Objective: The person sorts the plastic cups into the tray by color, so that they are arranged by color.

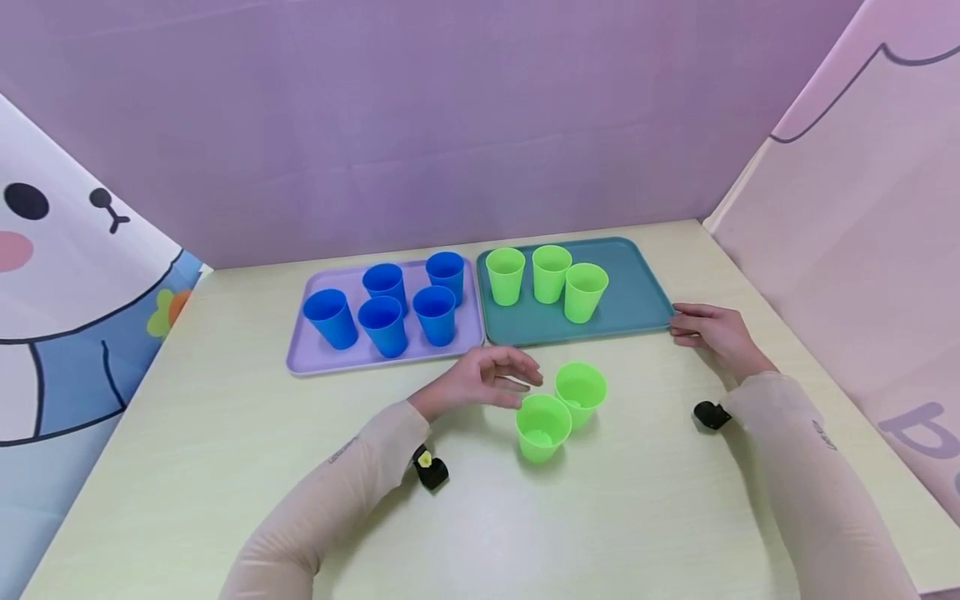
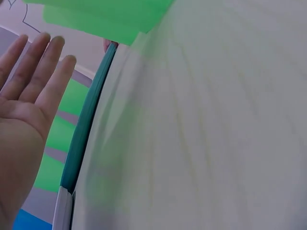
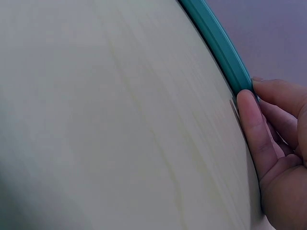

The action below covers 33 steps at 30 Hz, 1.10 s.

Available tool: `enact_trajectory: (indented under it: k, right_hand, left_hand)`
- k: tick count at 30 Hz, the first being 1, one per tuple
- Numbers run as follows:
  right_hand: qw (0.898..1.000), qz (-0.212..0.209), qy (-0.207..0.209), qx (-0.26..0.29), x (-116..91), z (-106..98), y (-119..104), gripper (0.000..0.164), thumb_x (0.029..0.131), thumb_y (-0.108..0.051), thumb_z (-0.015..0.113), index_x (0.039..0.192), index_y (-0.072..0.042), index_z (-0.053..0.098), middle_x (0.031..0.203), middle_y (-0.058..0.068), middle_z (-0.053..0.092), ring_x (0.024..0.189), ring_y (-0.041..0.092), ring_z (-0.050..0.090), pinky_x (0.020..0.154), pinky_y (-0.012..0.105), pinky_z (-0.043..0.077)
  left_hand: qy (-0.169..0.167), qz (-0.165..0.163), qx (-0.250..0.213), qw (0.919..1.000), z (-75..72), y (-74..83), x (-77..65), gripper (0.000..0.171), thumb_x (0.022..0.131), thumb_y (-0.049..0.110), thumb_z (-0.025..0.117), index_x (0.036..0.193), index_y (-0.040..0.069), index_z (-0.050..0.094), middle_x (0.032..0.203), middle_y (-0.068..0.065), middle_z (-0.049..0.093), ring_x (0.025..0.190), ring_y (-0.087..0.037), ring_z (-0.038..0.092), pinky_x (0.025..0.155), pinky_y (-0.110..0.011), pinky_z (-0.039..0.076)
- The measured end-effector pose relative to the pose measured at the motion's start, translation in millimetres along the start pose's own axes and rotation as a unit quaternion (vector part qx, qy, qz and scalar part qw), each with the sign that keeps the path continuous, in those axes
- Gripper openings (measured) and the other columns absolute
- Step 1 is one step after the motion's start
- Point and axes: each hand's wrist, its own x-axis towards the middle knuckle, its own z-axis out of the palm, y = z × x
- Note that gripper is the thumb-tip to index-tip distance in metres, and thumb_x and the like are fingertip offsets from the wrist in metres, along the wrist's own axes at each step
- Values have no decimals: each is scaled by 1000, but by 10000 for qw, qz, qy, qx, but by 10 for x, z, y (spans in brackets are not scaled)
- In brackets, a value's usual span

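Observation:
My left hand (image 1: 487, 380) is held over the table with its fingers extended and nothing in its grasp. Its fingertips come close to a green cup (image 1: 543, 427), and a second green cup (image 1: 581, 392) stands against that one, behind and to the right. At the near right corner of a teal tray (image 1: 633, 292), my right hand (image 1: 716, 335) pinches the rim. The right wrist view shows the thumb (image 3: 252, 112) on the near side of the tray edge and the other fingers beyond it. Three green cups (image 1: 583, 293) stand upright on the tray.
A lavender tray (image 1: 318, 360) with several blue cups (image 1: 384, 329) adjoins the teal tray's left side. Behind both trays rises a purple cloth wall (image 1: 480, 125). Printed cloth panels (image 1: 870, 208) flank the pale table (image 1: 525, 533).

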Motion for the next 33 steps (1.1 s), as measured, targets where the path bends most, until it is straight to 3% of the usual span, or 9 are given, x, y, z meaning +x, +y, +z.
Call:
enact_trajectory:
  k: [4,9,14,33]
  right_hand:
    - [9999,10,-34,101,6,6,1,18,91,1,70,94,-17,74,85,4,74,77,13,72,73,23,60]
    - [9998,23,-50,175,3,5,-1,20,90,2,71,91,-17,76,85,5,74,77,13,72,72,23,60]
    - [9999,14,-31,120,2,2,0,19,90,1,71,93,-17,74,85,4,74,77,13,72,72,23,60]
    - [9999,34,7,95,18,1,4,19,90,1,70,92,-17,74,84,4,74,76,13,72,72,23,60]
  left_hand:
    - [-343,-27,26,9994,6,20,-43,57,76,-19,71,128,-17,49,128,-27,58,121,-34,58,104,-49,48]
    - [-446,-319,305,9980,39,35,-66,63,71,-18,78,129,-12,54,128,-20,61,118,-23,59,103,-42,50]
    - [-480,-483,482,9965,88,24,-69,63,69,-15,82,127,-8,59,124,-15,64,115,-22,61,101,-41,51]
    - [-495,-393,722,9954,143,16,-48,61,68,-13,83,124,-6,62,119,-13,66,108,-19,63,97,-41,54]
